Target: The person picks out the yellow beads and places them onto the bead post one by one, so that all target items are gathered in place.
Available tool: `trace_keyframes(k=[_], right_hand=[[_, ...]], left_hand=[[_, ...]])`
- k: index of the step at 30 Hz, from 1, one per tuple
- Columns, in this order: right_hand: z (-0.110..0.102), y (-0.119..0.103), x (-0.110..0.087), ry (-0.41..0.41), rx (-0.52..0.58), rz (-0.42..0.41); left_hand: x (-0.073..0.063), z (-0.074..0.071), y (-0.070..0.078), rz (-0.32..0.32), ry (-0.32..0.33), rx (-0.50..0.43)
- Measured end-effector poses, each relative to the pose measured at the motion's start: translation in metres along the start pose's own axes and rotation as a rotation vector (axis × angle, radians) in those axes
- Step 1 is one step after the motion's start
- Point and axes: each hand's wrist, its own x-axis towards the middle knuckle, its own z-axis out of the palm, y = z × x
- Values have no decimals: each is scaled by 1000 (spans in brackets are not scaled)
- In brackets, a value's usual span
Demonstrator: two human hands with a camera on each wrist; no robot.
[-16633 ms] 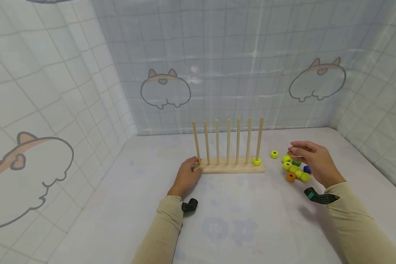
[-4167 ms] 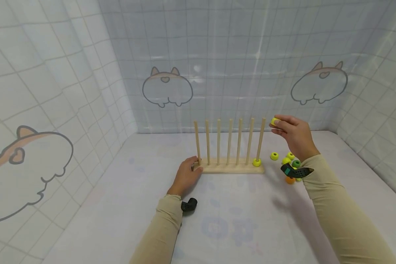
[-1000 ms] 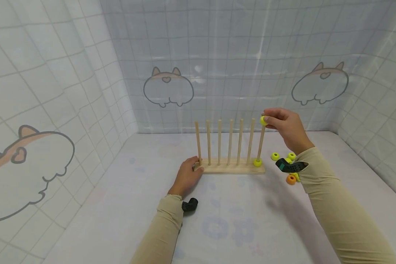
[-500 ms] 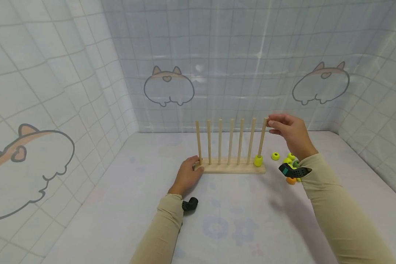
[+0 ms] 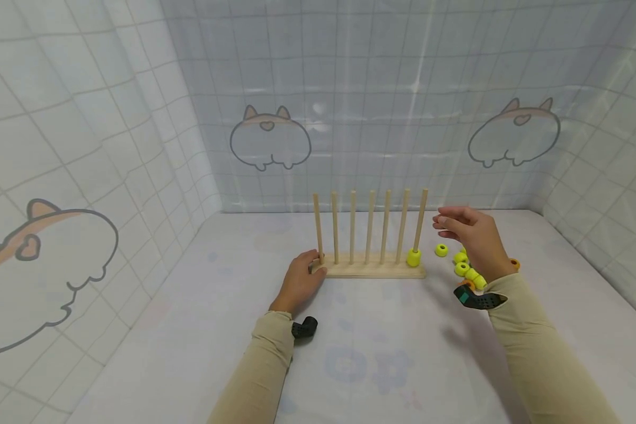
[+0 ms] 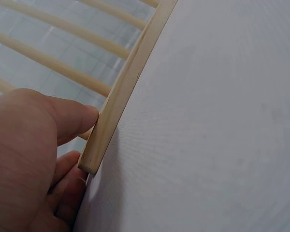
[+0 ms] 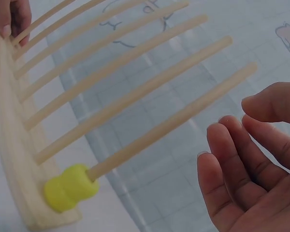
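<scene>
Head view: nothing is held by the right hand (image 5: 477, 241), spread loosely beside the rightmost peg (image 5: 420, 222), where two yellow beads (image 5: 414, 258) are stacked. The wooden base (image 5: 371, 270) is gripped by the left hand (image 5: 299, 282), probably for steadiness; loose beads (image 5: 461, 269) lie nearby, seemingly for easy reach.

A second yellow bead (image 7: 83, 180) had slid down the rightmost rod (image 5: 420, 219), and the emptied right grip (image 5: 475, 237) had lowered to its right.
</scene>
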Motion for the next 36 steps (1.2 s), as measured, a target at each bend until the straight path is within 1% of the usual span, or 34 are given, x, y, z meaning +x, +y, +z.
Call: trace_keyframes(k=[2, 4, 8, 11, 15, 17, 23, 30, 36], right_hand=[[-2, 4, -3, -2, -7, 9], [-4, 7, -6, -5, -10, 19], [-9, 14, -9, -8, 21, 28], [-14, 20, -10, -1, 8, 38], [-21, 28, -14, 6, -58, 53], [-25, 31, -16, 1, -83, 58], [-34, 35, -19, -9, -142, 80], [-42, 42, -21, -1, -228, 171], [-47, 52, -23, -11, -313, 178]], left_hand=[[0, 0, 0, 7, 4, -2], [0, 0, 0, -1, 1, -1], [1, -1, -1, -16, 0, 0], [1, -1, -1, -17, -3, -6], [2, 0, -1, 7, -2, -17], [2, 0, -1, 8, -1, -17], [0, -1, 2, -17, 4, -10], [1, 0, 0, -23, -4, 7], [1, 0, 0, -18, -3, -8]])
